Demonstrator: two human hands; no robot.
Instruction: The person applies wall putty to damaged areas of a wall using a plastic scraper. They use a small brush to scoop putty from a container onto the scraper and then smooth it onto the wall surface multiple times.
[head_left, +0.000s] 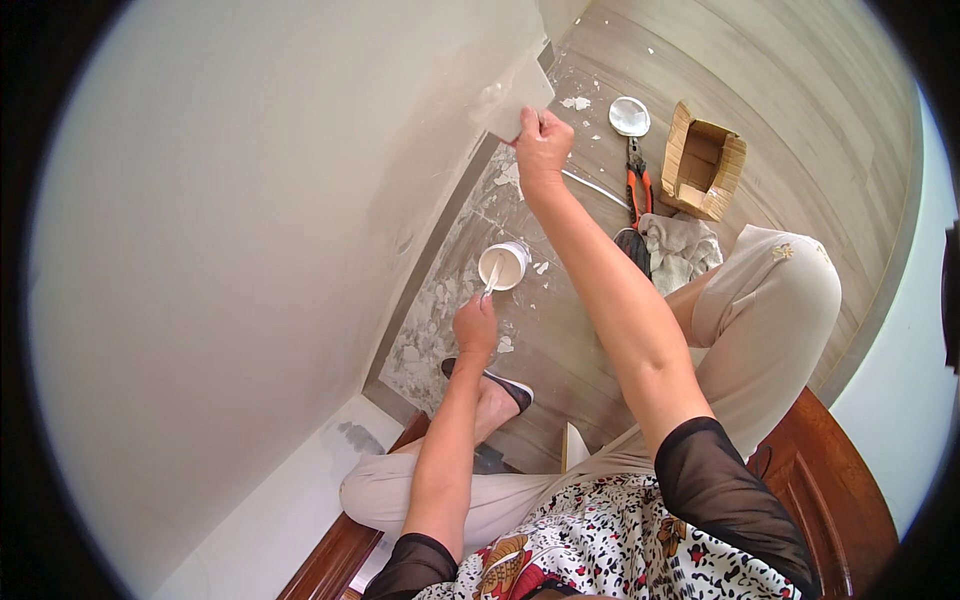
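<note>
My right hand (545, 148) is closed on a flat white scraper (526, 98), whose blade lies against the lower part of the pale wall (270, 200). Damp-looking, darker filler patches show on the wall around it. Lower down, my left hand (475, 326) is closed round the near end of a thin, pale stirring stick (494, 274). The stick's far end dips into a small white tub (523, 258) of white paste standing on the floor. How my left fingers sit on the stick is partly hidden.
Orange-handled pliers (638, 180), a white round lid (629, 117), an open cardboard box (730, 150) and a crumpled cloth (678, 248) lie on the floor to the right. White flakes (408, 330) litter the floor along the wall. My feet stand close by; dark-red wood (820, 490) is behind.
</note>
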